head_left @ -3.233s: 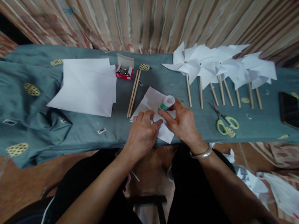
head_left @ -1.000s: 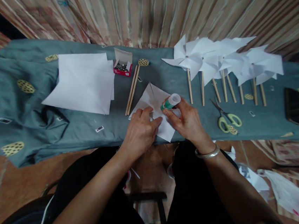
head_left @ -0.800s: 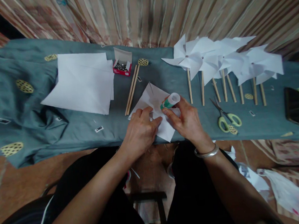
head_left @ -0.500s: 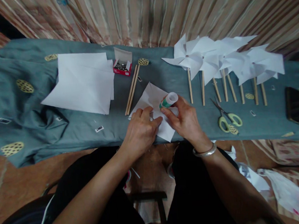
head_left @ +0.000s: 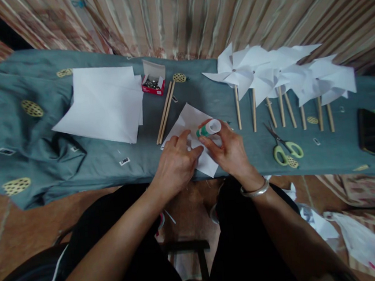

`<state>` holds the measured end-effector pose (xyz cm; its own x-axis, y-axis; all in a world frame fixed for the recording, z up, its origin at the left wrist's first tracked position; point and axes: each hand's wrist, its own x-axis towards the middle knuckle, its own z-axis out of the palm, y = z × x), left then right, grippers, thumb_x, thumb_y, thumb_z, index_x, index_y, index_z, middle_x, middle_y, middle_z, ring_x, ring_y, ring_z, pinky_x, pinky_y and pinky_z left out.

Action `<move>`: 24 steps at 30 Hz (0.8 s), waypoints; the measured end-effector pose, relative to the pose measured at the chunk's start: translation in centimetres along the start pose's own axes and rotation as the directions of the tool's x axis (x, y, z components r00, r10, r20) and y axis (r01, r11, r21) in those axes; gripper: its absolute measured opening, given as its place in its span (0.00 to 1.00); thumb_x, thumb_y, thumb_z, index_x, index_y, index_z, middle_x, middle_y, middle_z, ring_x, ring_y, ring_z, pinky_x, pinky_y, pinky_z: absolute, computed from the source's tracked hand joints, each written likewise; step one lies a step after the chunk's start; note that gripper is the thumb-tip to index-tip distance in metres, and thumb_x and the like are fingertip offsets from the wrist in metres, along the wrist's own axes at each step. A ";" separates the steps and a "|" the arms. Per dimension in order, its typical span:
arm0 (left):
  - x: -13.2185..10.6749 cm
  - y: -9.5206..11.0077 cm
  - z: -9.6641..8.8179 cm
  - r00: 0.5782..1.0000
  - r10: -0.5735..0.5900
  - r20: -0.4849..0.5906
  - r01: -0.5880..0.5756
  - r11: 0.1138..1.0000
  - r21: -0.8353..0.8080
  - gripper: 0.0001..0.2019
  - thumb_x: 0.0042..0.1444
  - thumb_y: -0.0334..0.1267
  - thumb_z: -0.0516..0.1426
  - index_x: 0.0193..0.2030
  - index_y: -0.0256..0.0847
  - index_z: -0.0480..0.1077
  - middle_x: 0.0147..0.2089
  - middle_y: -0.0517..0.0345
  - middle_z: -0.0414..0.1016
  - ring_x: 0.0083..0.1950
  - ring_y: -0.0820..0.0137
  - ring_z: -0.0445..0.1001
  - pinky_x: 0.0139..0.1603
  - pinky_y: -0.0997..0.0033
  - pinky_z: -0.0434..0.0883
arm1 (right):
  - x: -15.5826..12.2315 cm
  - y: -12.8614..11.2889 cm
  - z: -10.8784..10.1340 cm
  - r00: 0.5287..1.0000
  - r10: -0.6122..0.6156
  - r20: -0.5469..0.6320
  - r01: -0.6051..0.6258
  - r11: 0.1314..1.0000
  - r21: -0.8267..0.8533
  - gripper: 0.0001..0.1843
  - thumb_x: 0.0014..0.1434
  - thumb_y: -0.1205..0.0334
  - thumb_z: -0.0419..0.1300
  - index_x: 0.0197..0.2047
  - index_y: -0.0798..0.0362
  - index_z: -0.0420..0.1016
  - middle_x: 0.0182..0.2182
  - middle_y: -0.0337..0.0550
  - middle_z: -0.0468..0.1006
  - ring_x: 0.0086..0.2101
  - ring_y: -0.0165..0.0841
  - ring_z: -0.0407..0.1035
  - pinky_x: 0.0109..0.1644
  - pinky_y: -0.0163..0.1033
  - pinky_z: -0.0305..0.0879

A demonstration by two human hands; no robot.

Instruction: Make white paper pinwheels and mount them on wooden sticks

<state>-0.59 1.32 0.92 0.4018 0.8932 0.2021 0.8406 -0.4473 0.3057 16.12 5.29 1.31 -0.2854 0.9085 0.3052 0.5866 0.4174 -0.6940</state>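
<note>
A square sheet of white paper (head_left: 188, 117) with creases lies at the table's near edge, partly covered by my hands. With fingers bent, my left hand (head_left: 175, 163) holds down its near left part; the thumb and forefinger press on it. My right hand (head_left: 231, 150) is closed around a green and white glue stick (head_left: 209, 128), tilted with its low end at the middle of the sheet. Whether that end touches the paper is hidden by the fingers. Two wooden sticks (head_left: 166, 112) lie just left of the sheet.
A stack of white paper (head_left: 104, 104) lies left, beside a red box of metal pins (head_left: 153, 85). Several paper pinwheels (head_left: 253, 70) on sticks lie at the back right. Green-handled scissors (head_left: 285, 146) and a black phone (head_left: 371, 133) are on the right of the cloth-covered table (head_left: 110, 165).
My right hand has moved slightly left with the glue stick over the paper. The left hand stays in place on the sheet.
</note>
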 end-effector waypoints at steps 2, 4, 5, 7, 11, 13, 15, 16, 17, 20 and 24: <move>0.1 0.0 -0.1 1.000 -0.006 0.009 0.006 1.000 -0.011 0.16 0.63 0.34 0.49 0.51 0.43 0.74 0.60 0.42 0.64 0.50 0.57 0.67 0.50 0.50 0.68 | 0.0 -0.2 -0.1 1.000 -0.005 0.012 0.006 1.000 -0.002 0.14 0.62 0.53 0.58 0.48 0.49 0.70 0.44 0.47 0.77 0.45 0.40 0.72 0.51 0.48 0.68; 0.2 0.0 -0.2 1.000 -0.009 0.018 0.010 1.000 -0.022 0.15 0.62 0.33 0.50 0.51 0.43 0.75 0.60 0.42 0.64 0.50 0.57 0.67 0.50 0.50 0.68 | 0.0 -0.3 -0.1 1.000 -0.001 0.025 0.001 1.000 0.006 0.14 0.62 0.53 0.58 0.49 0.48 0.70 0.44 0.47 0.77 0.46 0.41 0.71 0.52 0.49 0.68; 0.2 0.0 -0.2 1.000 -0.010 0.022 0.011 1.000 -0.025 0.15 0.62 0.33 0.51 0.51 0.43 0.75 0.59 0.42 0.65 0.50 0.57 0.67 0.50 0.50 0.68 | 0.0 -0.4 -0.1 1.000 0.006 0.029 -0.007 1.000 0.016 0.14 0.62 0.53 0.58 0.49 0.48 0.70 0.44 0.47 0.77 0.46 0.41 0.71 0.52 0.49 0.68; 0.3 0.0 -0.4 1.000 -0.012 0.025 0.013 1.000 -0.026 0.15 0.61 0.32 0.52 0.51 0.43 0.75 0.59 0.42 0.65 0.50 0.57 0.68 0.51 0.50 0.68 | -0.1 -0.3 0.0 0.999 0.033 0.032 -0.035 0.998 0.060 0.14 0.61 0.53 0.59 0.48 0.48 0.71 0.44 0.46 0.78 0.46 0.40 0.72 0.52 0.49 0.68; 0.3 0.1 -0.5 0.999 -0.008 0.031 0.009 1.000 -0.022 0.15 0.61 0.33 0.52 0.51 0.43 0.75 0.60 0.41 0.65 0.50 0.56 0.68 0.51 0.49 0.69 | 0.0 0.2 0.4 0.989 0.145 0.043 -0.151 0.921 0.360 0.14 0.58 0.54 0.63 0.46 0.48 0.72 0.43 0.43 0.79 0.43 0.37 0.74 0.52 0.47 0.69; 0.3 0.0 -0.5 1.000 -0.003 0.029 0.003 1.000 -0.021 0.15 0.61 0.33 0.53 0.50 0.42 0.76 0.60 0.41 0.65 0.50 0.56 0.68 0.51 0.48 0.69 | 0.2 0.5 0.5 0.969 0.241 0.044 -0.224 0.802 0.553 0.13 0.56 0.53 0.64 0.43 0.48 0.73 0.41 0.41 0.80 0.42 0.35 0.75 0.52 0.45 0.70; 0.3 0.0 -0.5 1.000 -0.001 0.022 0.002 1.000 -0.023 0.14 0.60 0.33 0.53 0.49 0.42 0.76 0.59 0.42 0.65 0.50 0.56 0.68 0.51 0.48 0.70 | 0.5 0.8 0.4 0.939 0.341 0.037 -0.268 0.663 0.699 0.13 0.54 0.52 0.66 0.40 0.47 0.74 0.39 0.38 0.80 0.41 0.33 0.75 0.52 0.43 0.71; 0.3 0.0 -0.4 1.000 -0.003 0.018 0.003 1.000 -0.029 0.14 0.60 0.32 0.53 0.49 0.42 0.76 0.59 0.42 0.65 0.50 0.57 0.68 0.51 0.48 0.70 | 0.6 0.9 0.2 0.923 0.382 0.037 -0.278 0.601 0.750 0.12 0.53 0.52 0.67 0.38 0.47 0.74 0.37 0.37 0.80 0.40 0.32 0.75 0.52 0.43 0.72; 0.3 0.0 -0.4 1.000 -0.008 0.013 0.009 0.999 -0.041 0.14 0.60 0.32 0.53 0.48 0.42 0.76 0.59 0.43 0.66 0.50 0.57 0.68 0.52 0.48 0.70 | 0.8 1.0 0.0 0.908 0.416 0.041 -0.286 0.547 0.787 0.11 0.52 0.52 0.67 0.37 0.47 0.75 0.36 0.36 0.81 0.40 0.31 0.75 0.53 0.43 0.72; 0.1 -0.1 -0.5 0.999 -0.034 -0.006 0.033 0.989 -0.144 0.14 0.60 0.31 0.52 0.48 0.42 0.76 0.60 0.44 0.66 0.52 0.57 0.69 0.54 0.47 0.69 | 0.9 1.4 -0.7 0.869 0.489 0.080 -0.317 0.424 0.848 0.10 0.51 0.54 0.69 0.33 0.48 0.75 0.34 0.35 0.81 0.37 0.31 0.76 0.53 0.42 0.73; 0.0 -0.7 -0.9 0.991 -0.131 -0.023 0.103 0.866 -0.489 0.18 0.58 0.30 0.52 0.55 0.41 0.73 0.61 0.47 0.67 0.59 0.60 0.68 0.59 0.52 0.67 | 0.7 1.8 -1.4 0.866 0.483 0.125 -0.325 0.357 0.876 0.12 0.52 0.51 0.67 0.35 0.48 0.74 0.34 0.36 0.82 0.39 0.33 0.78 0.53 0.43 0.74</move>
<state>-1.49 1.61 1.52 0.2796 0.9428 0.1816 0.5919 -0.3181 0.7406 18.01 6.70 1.17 -0.0582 0.9866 -0.1524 -0.3617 -0.1631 -0.9179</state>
